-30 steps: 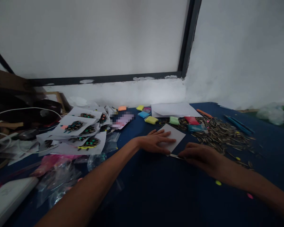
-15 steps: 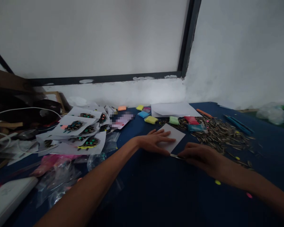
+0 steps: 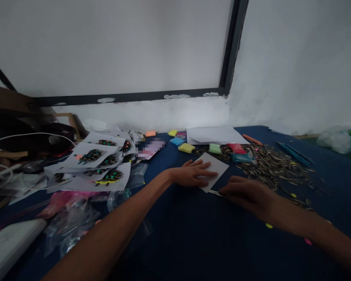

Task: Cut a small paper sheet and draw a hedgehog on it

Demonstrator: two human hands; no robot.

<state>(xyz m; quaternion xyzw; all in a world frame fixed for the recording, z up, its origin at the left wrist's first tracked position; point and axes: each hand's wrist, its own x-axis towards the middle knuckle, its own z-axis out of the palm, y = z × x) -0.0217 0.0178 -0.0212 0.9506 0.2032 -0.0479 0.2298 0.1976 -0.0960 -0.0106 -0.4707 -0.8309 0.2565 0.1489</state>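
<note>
My left hand (image 3: 192,174) lies with fingers spread on a small white paper sheet (image 3: 219,168), which is turned like a diamond on the blue tabletop. My right hand (image 3: 248,193) is closed round a slim, pale, pointed tool (image 3: 217,193). Its tip reaches towards the paper's near corner; whether the two touch is unclear, and its exact kind I cannot make out. Beyond that hand spreads a heap of striped sunflower seeds (image 3: 277,166). Small packets of coloured clay, among them a yellow packet (image 3: 187,148) and a red packet (image 3: 236,148), line the paper's far side.
White sheets (image 3: 215,136) lie by the wall. At left are papers with seed pictures (image 3: 90,156), a phone (image 3: 152,149), crumpled plastic bags (image 3: 73,222) and a white box-like object (image 3: 16,244). An orange pen-like tool (image 3: 252,139) and a blue tool (image 3: 295,153) border the seeds.
My left thumb has drawn back from the paper's near corner, leaving that corner uncovered. My right hand and the slim tool have hardly moved.
</note>
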